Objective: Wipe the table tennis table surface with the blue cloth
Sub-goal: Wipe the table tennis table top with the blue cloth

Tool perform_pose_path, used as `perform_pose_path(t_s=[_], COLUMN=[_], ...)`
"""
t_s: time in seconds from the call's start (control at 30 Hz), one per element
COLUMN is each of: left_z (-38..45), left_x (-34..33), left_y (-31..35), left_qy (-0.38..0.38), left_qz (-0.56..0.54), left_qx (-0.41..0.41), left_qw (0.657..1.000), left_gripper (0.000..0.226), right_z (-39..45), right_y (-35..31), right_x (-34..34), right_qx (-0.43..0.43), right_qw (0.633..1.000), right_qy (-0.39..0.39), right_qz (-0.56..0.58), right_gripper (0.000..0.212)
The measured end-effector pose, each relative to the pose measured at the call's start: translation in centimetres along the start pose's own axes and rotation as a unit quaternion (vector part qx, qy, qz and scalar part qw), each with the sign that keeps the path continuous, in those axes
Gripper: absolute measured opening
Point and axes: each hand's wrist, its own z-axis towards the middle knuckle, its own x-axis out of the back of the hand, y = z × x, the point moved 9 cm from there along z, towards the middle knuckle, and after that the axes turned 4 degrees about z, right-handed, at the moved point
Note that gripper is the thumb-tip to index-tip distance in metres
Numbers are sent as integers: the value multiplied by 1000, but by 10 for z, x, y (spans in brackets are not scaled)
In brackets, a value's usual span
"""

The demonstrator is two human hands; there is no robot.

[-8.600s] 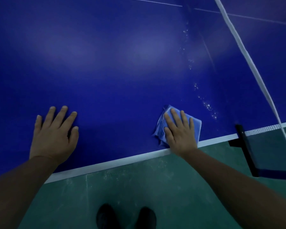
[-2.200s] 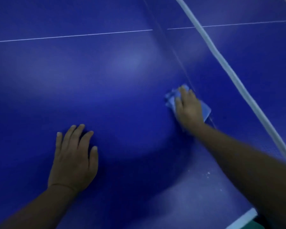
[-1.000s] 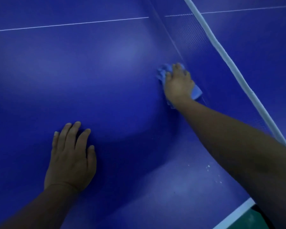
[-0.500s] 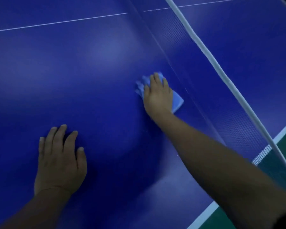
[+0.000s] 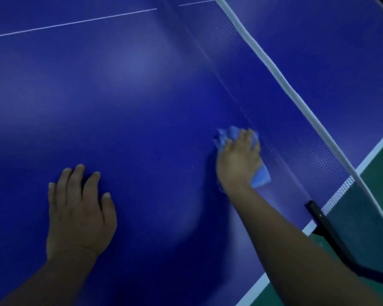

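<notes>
The dark blue table tennis table point(image 5: 131, 96) fills most of the view. My right hand point(image 5: 238, 161) presses flat on the light blue cloth point(image 5: 260, 176), which lies on the table just beside the foot of the net. Parts of the cloth stick out past my fingertips and under my wrist. My left hand point(image 5: 77, 213) rests flat on the table at the lower left, fingers spread, holding nothing.
The net point(image 5: 296, 120) with its white top band runs diagonally at the right. Its black post clamp point(image 5: 325, 228) grips the table's side edge. A white edge line point(image 5: 252, 290) borders the table, with green floor point(image 5: 380, 180) beyond it. A thin white centre line point(image 5: 75, 23) crosses at the top.
My right hand has drawn the cloth back along the net toward the table's near side edge. The net post has come into view. My left hand stays planted.
</notes>
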Motion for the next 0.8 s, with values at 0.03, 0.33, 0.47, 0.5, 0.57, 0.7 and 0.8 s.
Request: perform_pose_path(t_s=[0.03, 0.33, 0.47, 0.5, 0.57, 0.7, 0.8], left_z=[0, -4, -4, -4, -4, -4, -3], left_x=[0, 4, 4, 3, 2, 1, 0], left_y=[0, 3, 7, 8, 10, 13, 11], left_qy=[0, 12, 12, 9, 4, 10, 20], left_qz=[2, -12, -16, -17, -16, -16, -21], left_qx=[-1, -7, -26, -34, -47, -59, -64], left_qw=[1000, 1000, 999, 999, 999, 998, 998], left_gripper=[61, 56, 57, 58, 58, 55, 55], right_z=[11, -14, -55, -51, -40, -40, -79], right_y=[-31, 70, 99, 78, 31, 62, 143], right_x=[-9, 24, 27, 23, 9, 17, 44], right_qx=[46, -71, -161, -130, -24, -18, -146], right_qw=[999, 997, 987, 991, 999, 999, 987], right_qy=[-14, 25, 21, 18, -10, 11, 56], right_qz=[7, 17, 20, 27, 25, 37, 46], right_gripper=[52, 51, 53, 53, 52, 51, 52])
